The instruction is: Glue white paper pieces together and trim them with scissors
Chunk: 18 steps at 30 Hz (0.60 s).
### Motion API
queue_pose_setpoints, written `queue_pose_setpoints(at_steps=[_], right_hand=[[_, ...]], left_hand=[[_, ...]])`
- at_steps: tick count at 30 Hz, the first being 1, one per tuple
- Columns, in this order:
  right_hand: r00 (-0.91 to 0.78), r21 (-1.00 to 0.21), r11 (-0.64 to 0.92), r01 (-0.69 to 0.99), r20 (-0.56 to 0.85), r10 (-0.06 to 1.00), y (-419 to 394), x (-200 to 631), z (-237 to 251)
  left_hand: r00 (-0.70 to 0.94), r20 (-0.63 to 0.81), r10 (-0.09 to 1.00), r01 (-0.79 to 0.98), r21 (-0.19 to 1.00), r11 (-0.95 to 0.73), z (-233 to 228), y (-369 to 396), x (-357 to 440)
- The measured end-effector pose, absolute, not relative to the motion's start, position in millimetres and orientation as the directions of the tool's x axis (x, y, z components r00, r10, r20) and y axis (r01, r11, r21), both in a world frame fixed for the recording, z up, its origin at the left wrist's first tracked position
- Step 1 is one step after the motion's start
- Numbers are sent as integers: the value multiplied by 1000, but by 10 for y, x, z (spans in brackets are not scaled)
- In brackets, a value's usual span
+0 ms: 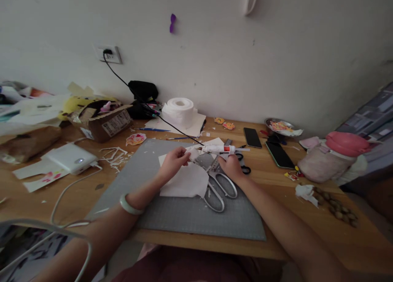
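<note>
The right hand point(231, 166) grips the glue gun point(218, 149), nozzle aimed at the small paper piece point(193, 151) the left hand point(172, 162) pinches steady.

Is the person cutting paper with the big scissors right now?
No, the big scissors lie on the grey mat while the right hand holds a white glue gun.

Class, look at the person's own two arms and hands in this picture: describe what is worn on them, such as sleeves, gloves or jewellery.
Both forearms are bare, with no sleeves or gloves showing. The left hand has a smooth, pale green, rounded bangle on its wrist. The right hand and its wrist carry no watch, ring or band that can be seen.
</note>
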State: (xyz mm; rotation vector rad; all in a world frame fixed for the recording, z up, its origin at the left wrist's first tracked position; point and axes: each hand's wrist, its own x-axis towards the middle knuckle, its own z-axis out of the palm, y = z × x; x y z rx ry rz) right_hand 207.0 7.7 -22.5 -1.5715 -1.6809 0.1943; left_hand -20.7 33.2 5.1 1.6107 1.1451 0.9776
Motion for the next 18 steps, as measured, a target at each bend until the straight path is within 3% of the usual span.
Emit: queue_pose_setpoints(at_steps=[6,11,14,18], right_hand=[[113,-629,200,751,420,900,68,2060,-199],[148,-694,270,668,480,865,80,2051,-178],[223,-782,265,564,453,863,94,2045,-165],[384,-914,161,373,310,870,137,2049,-131]], left_hand=[[261,84,962,267,951,-156,70,322,-195],[240,39,970,368,921,-129,53,363,-212],[205,-3,979,554,825,-114,47,436,-258],[200,-32,979,741,658,-130,26,548,-343]])
